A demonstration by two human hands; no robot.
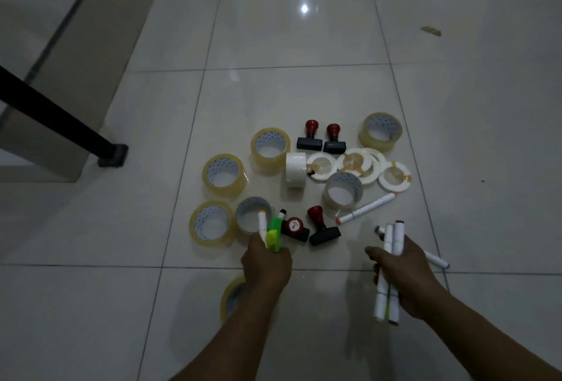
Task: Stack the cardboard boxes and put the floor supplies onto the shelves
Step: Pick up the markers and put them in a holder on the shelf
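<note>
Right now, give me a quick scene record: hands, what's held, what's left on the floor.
left hand: grips green highlighters and one white marker
right hand: grips white marker bundle
loose markers: two on the tile, one partly under the right hand
clear tape rolls: seven, one partly hidden by the left arm
white tape roll: on edge, mid-pile
stamps: four, red handles
flat white rings: about four, overlapping
surface: tiled floor
</note>
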